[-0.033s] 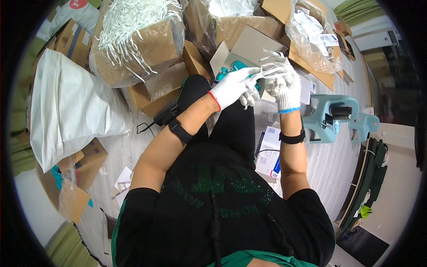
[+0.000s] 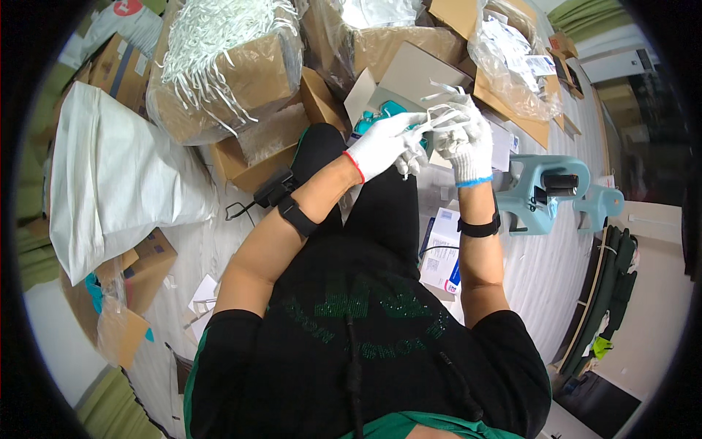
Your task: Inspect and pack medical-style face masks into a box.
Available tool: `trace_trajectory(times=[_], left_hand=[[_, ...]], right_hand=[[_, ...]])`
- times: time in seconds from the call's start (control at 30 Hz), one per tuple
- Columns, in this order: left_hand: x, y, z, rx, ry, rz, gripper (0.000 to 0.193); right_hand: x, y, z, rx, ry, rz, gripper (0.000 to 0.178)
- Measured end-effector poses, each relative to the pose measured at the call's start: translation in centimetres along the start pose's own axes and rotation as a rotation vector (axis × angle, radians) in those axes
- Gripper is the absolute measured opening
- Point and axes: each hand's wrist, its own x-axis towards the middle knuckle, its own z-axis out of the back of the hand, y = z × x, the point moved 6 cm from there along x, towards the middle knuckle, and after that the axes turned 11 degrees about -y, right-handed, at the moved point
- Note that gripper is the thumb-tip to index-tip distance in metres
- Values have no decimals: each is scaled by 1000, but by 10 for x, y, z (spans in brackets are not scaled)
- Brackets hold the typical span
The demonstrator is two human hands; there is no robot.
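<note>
My left hand [image 2: 387, 146], in a white knit glove with a red cuff edge, pinches thin white strips [image 2: 441, 117] at their left end. On the other side my right hand [image 2: 468, 143], gloved in white with a blue cuff edge, has its fingers curled round the same strips. Some loose ends stick up above the right glove. Both hands are raised in front of my knees, close together. Just behind the left hand, teal items [image 2: 393, 108] lie in an open carton [image 2: 423, 69], partly covered by the gloves.
A plastic-lined box heaped with white strips [image 2: 219, 44] stands far left, beside an open carton [image 2: 322, 99]. A white sack [image 2: 131, 183] leans at the left. Far right is a plastic-lined box of packets [image 2: 512, 55]. Light-blue stools [image 2: 537, 197] and a printed box [image 2: 442, 256] sit right.
My right hand has shifted very slightly to the left. Both hands keep hold of the strips.
</note>
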Motion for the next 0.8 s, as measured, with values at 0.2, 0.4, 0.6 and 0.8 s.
trace_trajectory(times=[0.2, 0.4, 0.6, 0.8], left_hand=[[21, 14, -2, 42, -11, -88, 29], [8, -4, -6, 592, -219, -442, 22], [8, -19, -7, 1239, -222, -640, 13], [15, -44, 44, 1675, -168, -557, 10]], right_hand=[[4, -10, -7, 113, 271, -220, 30], [15, -3, 17, -74, 24, 47, 33], [15, -8, 26, 116, 104, -57, 31], [2, 9, 44, 294, 252, -121, 26]])
